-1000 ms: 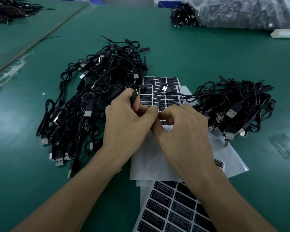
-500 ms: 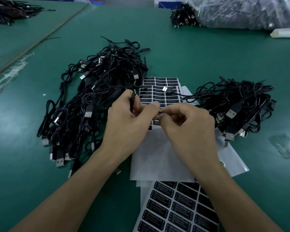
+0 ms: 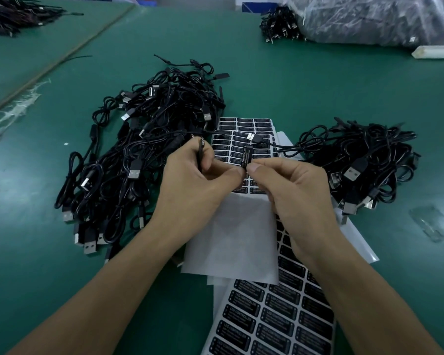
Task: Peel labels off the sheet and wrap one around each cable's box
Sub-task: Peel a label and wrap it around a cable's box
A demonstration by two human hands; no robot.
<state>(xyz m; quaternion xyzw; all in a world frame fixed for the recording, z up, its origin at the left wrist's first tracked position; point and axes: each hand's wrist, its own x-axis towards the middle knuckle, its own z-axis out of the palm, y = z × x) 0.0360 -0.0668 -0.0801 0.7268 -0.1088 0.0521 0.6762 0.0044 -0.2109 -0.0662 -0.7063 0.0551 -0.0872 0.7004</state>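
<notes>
Grip of right hand [image 3: 295,193] tight on labelled box [image 3: 247,156], that of left hand [image 3: 195,190] around its cable [image 3: 200,152], above label sheet [image 3: 244,129].

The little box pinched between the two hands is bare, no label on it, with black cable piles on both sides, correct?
Not bare: the head view shows the box carrying a black label with white lettering. The left hand and right hand do pinch it, between the left cable pile and the right cable pile.

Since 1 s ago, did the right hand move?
Yes. The right hand shifted slightly right, toward the right cable pile, judged against the unmoved label sheet.
</notes>
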